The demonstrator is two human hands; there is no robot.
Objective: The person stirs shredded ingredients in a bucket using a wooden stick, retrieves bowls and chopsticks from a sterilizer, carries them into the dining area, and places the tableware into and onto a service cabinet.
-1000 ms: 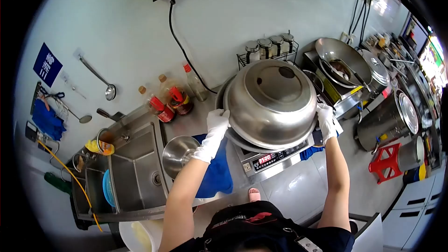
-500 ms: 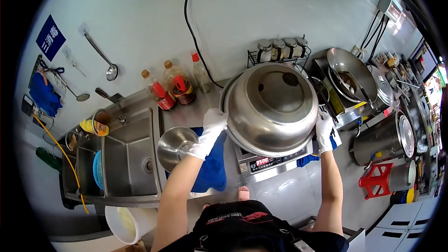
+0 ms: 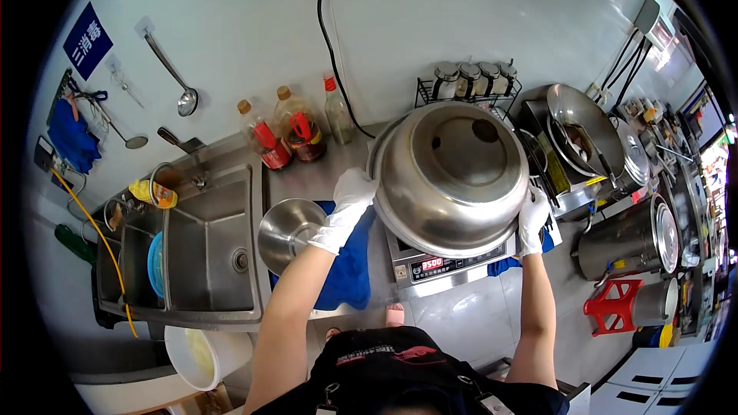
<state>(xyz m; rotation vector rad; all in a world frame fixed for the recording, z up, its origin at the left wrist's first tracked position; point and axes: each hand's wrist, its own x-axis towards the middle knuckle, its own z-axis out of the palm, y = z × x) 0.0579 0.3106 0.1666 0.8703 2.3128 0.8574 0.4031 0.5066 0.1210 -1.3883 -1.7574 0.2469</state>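
A large upturned steel basin (image 3: 453,177) sits like a lid over a wide pan on an induction cooker (image 3: 430,273), whose red display is lit. Gloved in white, my left hand (image 3: 354,194) closes on the left side of the basin's rim. My right hand (image 3: 533,214), also gloved, is closed at the right side of the rim. Its fingertips are partly hidden, and I cannot tell whether either hand also grips the pan's edge underneath. A smaller steel bowl (image 3: 286,232) stands beside my left wrist, next to a blue cloth (image 3: 350,273).
Left is a steel sink (image 3: 211,261). Sauce bottles (image 3: 304,134) and a glass bottle (image 3: 337,119) stand behind the counter. A rack of seasoning jars (image 3: 469,86) is behind the basin. To the right are a wok (image 3: 588,119), a tall pot (image 3: 619,238) and a red stool (image 3: 613,307).
The view has shifted slightly. Both hands stay at the basin's sides, and the basin shows no clear movement on the cooker.
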